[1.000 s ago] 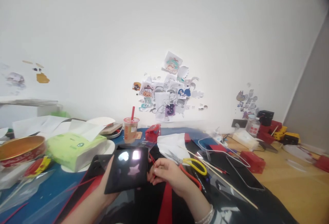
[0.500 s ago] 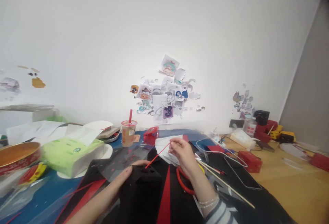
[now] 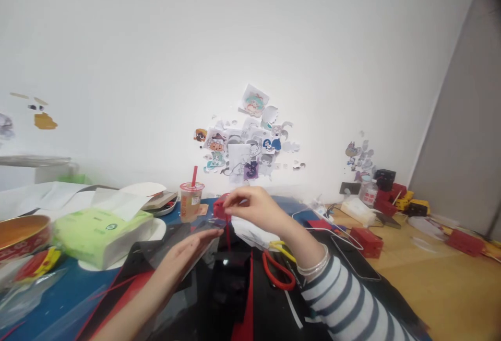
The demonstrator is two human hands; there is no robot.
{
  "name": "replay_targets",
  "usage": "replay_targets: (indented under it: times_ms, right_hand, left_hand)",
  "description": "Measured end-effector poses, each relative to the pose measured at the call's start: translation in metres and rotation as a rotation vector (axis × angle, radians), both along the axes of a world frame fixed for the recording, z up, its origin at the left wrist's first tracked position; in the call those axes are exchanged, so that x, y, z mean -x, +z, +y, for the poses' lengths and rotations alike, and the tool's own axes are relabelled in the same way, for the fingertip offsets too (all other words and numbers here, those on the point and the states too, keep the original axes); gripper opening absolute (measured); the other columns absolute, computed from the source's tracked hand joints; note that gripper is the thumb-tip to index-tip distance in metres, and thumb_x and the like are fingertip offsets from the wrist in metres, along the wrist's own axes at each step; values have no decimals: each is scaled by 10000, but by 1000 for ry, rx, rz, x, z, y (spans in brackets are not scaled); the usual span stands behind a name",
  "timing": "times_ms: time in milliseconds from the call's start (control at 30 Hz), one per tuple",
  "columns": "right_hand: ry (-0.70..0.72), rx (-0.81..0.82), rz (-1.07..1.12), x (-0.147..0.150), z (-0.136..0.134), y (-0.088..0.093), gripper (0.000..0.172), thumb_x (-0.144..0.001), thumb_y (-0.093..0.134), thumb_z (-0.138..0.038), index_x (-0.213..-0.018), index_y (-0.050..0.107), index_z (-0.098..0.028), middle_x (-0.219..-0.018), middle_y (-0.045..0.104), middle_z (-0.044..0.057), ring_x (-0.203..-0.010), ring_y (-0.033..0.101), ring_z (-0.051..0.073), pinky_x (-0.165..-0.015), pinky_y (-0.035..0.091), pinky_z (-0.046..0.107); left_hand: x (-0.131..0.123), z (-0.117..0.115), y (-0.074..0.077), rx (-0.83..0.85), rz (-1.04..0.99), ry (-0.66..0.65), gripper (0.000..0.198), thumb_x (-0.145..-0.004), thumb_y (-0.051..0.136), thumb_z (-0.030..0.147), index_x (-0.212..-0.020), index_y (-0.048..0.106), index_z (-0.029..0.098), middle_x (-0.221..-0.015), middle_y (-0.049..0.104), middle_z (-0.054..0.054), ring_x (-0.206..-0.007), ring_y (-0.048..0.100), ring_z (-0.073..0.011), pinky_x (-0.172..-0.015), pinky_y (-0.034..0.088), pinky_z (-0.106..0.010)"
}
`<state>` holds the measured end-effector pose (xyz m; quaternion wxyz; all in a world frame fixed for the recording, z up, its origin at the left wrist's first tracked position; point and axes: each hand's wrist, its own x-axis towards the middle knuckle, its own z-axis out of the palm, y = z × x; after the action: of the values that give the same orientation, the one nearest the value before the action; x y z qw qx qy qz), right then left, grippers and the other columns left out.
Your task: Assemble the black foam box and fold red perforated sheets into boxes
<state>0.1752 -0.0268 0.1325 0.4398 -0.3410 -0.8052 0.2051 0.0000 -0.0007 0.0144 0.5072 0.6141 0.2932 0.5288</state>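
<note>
From my remote seat I see the right hand pinching the red cord above the black box, left hand unclenched, grasping nothing; slow, straight tension suits.

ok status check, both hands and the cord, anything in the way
Right hand raised, pinching red cord. Left hand open, fingers extended. Glossy black piece beneath, outline unclear. Red scissor handle close by.
</note>
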Motion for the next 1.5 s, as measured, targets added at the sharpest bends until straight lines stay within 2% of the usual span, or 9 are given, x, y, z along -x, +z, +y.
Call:
replay_targets:
  times_ms: [100,200,333,500,733,900,1033,1167,1500]
  right_hand:
    - [19,-185,-276,20,1,-9,111,-761,620,-106,-670,614,-168,-654,591,-30,-627,549,95,-599,422,194]
    - [-17,-469,-535,39,6,-25,124,-805,608,-187,-684,605,-160,-696,607,5,-732,551,133,-703,422,224]
    - [-102,-589,-537,47,13,-46,166,-861,532,-235,-744,623,-161,-828,645,39,-835,534,152,-777,411,236]
    - [-190,-466,-370,36,17,-65,90,-826,588,-194,-755,636,-169,-813,666,21,-806,554,135,-773,414,230]
    - [-90,-165,-127,29,12,-73,205,-828,526,-97,-928,665,-209,-960,667,21,-918,596,130,-829,444,244]
    - [-580,29,-231,-31,24,-69,245,-876,461,-155,-1062,609,-216,-1084,636,30,-977,581,138,-834,446,256]
    - [-852,288,-445,-104,30,-88,115,-831,566,-168,-920,631,-134,-968,642,80,-932,593,196,-840,448,371]
    - [-953,532,-659,-142,19,-111,166,-859,560,-284,-964,593,-161,-982,617,35,-863,606,161,-758,500,349]
    - [-1059,626,-819,-174,-11,-127,204,-870,540,-296,-1007,581,-151,-1029,605,51,-906,595,176,-791,490,377]
  left_hand:
    - [5,-5,6,41,-52,34,469,-645,660,549,-932,691,179,-993,704,-106,-1084,559,-303,-1014,334,-441]
    - [7,-7,7,121,-95,-1,368,-583,740,466,-808,704,177,-862,719,-70,-934,624,-279,-908,441,-394]
    - [5,-10,12,225,-209,-71,229,-562,777,330,-702,675,181,-755,688,-17,-743,629,-191,-753,501,-291]
    - [-1,-18,19,166,-224,-155,226,-661,694,372,-616,612,166,-592,567,5,-622,551,-156,-661,489,-281]
    - [-4,-6,2,94,-176,-113,397,-653,714,462,-504,478,180,-392,428,76,-402,372,-72,-455,331,-190]
    - [1,-8,8,161,-223,-51,279,-628,753,400,-638,582,179,-485,551,77,-441,432,-60,-557,386,-180]
    - [2,-15,15,195,-243,-16,266,-631,744,390,-761,638,184,-563,621,60,-526,501,-89,-629,414,-194]
    - [1,-18,16,168,-223,9,230,-649,719,379,-699,635,171,-539,604,48,-514,490,-97,-591,414,-201]
    - [-2,-21,18,174,-176,-1,332,-625,706,491,-685,592,185,-524,560,66,-491,477,-88,-639,433,-224]
